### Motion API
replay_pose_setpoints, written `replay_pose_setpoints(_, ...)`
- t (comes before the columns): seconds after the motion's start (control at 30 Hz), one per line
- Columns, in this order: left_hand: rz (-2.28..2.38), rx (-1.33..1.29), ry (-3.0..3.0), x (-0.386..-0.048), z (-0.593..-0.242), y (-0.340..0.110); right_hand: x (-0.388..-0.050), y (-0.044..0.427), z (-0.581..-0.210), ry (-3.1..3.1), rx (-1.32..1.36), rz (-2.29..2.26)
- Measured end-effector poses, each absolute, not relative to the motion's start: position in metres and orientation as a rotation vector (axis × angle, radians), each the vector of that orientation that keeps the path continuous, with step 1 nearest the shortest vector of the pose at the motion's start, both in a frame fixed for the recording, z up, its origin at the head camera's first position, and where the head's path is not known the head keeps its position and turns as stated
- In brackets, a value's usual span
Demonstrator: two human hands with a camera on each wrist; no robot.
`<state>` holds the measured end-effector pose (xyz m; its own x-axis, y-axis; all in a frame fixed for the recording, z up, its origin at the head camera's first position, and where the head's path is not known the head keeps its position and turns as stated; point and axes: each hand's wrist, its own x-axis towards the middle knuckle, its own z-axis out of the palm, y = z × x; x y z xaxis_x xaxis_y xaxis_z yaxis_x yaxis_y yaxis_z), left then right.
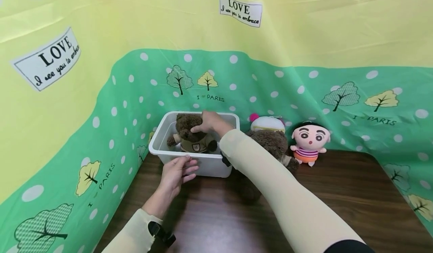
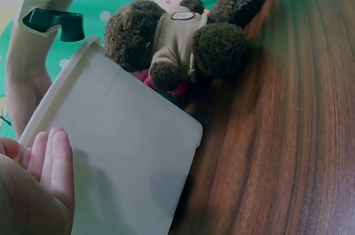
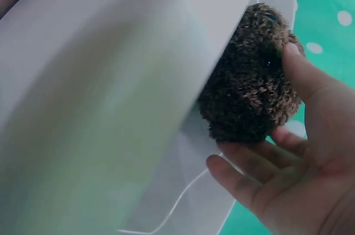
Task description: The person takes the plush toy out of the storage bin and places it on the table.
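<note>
A brown teddy bear (image 1: pixel 187 131) in an olive shirt sits in a white plastic bin (image 1: pixel 209 166), facing forward. My right hand (image 1: pixel 209 122) grips its head from the right side. In the right wrist view, the thumb and fingers curve about the furry head (image 3: pixel 249 80). The left hand (image 1: pixel 177 173) holds the bin's front rim, thumb at the edge and the other fingers along the outer wall (image 2: pixel 133 135). Right of the bin lies a second brown teddy bear (image 2: pixel 180 41) in a beige top, partly hidden behind the right forearm in the head view.
A white-capped plush toy (image 1: pixel 268 123) with pink pompoms is behind the second bear. A plush boy doll (image 1: pixel 310 142) in a striped shirt sits farther right. Both stand by the green and yellow cloth backdrop (image 1: pixel 270 84) around the dark wooden table (image 1: pixel 345 193).
</note>
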<state>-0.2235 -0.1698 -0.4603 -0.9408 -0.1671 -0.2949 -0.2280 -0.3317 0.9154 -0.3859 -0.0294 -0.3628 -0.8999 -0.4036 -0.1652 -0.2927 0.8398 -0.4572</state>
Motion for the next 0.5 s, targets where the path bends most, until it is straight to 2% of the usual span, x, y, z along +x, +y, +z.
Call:
replay_pose_setpoints(0.3, 2.397, -0.499, 1.791, -0.224, -0.448, -0.172, -0.384, -0.039, -0.365, 2.843, -0.53, -0.481)
replay_pose_setpoints(0.5, 2.372, -0.501, 1.767, -0.222, -0.446, -0.172, -0.377, -0.04, -0.369, 2.838, -0.52, -0.62)
